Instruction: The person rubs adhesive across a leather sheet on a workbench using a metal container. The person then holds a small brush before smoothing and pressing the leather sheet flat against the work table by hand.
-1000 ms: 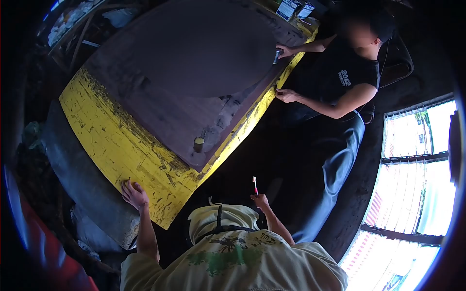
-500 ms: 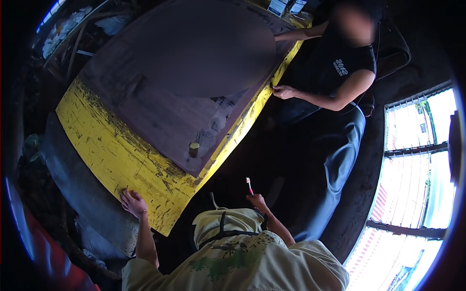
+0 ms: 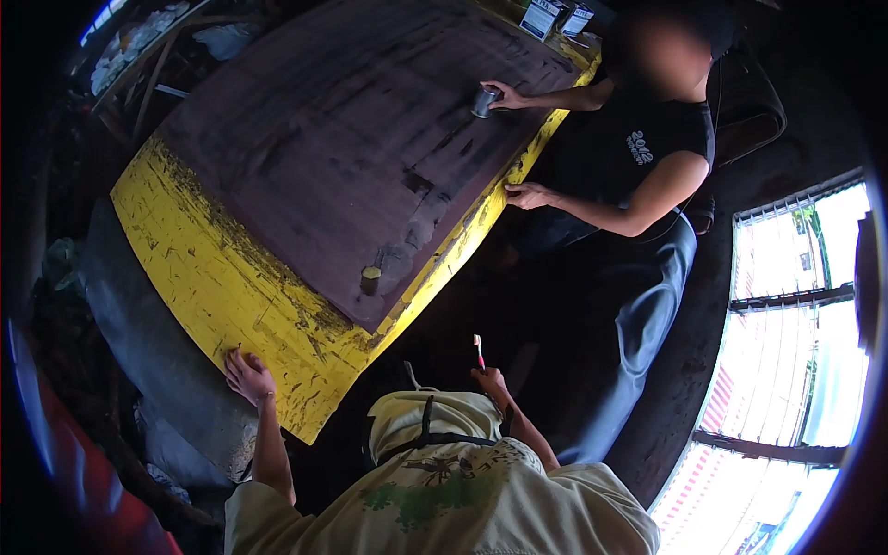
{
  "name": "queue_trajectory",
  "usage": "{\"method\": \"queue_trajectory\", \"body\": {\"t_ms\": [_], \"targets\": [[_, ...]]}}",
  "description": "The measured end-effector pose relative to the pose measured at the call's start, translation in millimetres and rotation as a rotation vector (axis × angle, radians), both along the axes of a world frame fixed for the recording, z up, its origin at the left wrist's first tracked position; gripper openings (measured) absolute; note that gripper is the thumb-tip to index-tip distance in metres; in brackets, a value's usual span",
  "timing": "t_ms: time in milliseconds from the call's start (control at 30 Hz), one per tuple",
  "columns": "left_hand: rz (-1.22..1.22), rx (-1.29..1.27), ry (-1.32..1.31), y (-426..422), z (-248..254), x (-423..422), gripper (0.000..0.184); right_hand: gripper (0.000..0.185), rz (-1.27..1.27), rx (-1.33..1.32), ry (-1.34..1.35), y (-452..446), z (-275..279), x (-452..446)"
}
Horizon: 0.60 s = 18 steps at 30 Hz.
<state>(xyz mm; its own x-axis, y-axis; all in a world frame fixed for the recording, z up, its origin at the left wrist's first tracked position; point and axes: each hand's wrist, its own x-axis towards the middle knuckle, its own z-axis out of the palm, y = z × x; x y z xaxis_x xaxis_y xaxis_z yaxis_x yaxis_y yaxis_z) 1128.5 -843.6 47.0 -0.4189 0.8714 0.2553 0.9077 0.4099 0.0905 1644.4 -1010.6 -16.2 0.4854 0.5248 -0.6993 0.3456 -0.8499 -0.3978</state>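
My left hand (image 3: 250,377) rests on the edge of a scuffed yellow panel (image 3: 213,268), fingers apart and nothing held. Low at the centre, my right hand (image 3: 490,380) is closed round the handle of a toothbrush (image 3: 479,353), bristles up, apart from the panel. A dark brown sheet (image 3: 277,176) covers most of the panel. Near its close corner a small cylinder with a yellowish top (image 3: 370,279) stands upright. Farther off, a co-worker's hand (image 3: 507,95) grips a metal can (image 3: 483,102) over the brown sheet.
The co-worker's other hand (image 3: 529,195) touches the panel's right edge. Printed boxes or tins (image 3: 541,17) stand at its far corner. A grey curved surface (image 3: 153,314) lies under the left edge. Barred windows (image 3: 795,324) are on the right.
The co-worker's far hand, partly obscured before, now shows over the brown sheet with a metal can. The co-worker's near hand sits slightly lower and farther left. My hands have barely moved.
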Motion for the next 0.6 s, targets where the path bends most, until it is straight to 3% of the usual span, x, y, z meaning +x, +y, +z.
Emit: {"method": "queue_trajectory", "body": {"t_ms": [600], "targets": [[-0.015, 0.047, -0.003, -0.5, -0.5, -0.7, 0.041, 0.039, 0.066, 0.011, 0.027, -12.1, -26.8, -4.5]]}}
